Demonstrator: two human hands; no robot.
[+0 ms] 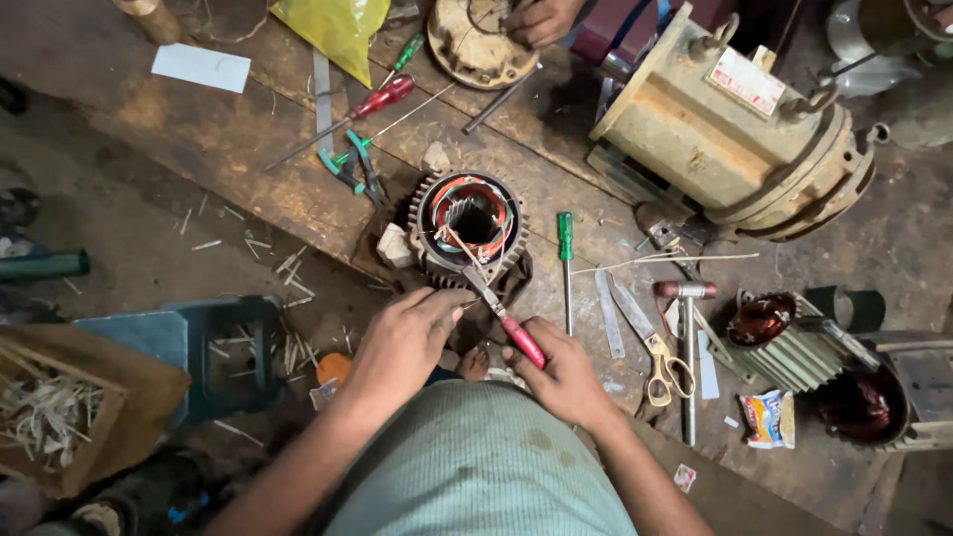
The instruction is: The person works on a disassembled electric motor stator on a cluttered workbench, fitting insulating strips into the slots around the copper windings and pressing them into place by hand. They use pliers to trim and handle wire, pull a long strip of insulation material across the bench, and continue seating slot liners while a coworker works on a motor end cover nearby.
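A finned motor stator (469,228) with copper and red windings stands upright on the wooden board (248,149) in front of me. My right hand (561,372) grips red-handled pliers (501,308), whose jaws reach up to the stator's near rim. My left hand (412,333) rests against the stator's lower left edge, fingers curled on the fins. A thin pale strip (459,243) runs from the winding toward the pliers' jaws.
A green screwdriver (565,260), scissors (650,347), a hammer (687,342) and metal blades lie to the right. Further right stands a second finned stator (784,342); a large beige motor (735,124) sits behind. Another person's hand (541,20) holds a round part at top. More screwdrivers and pliers (357,134) lie upper left.
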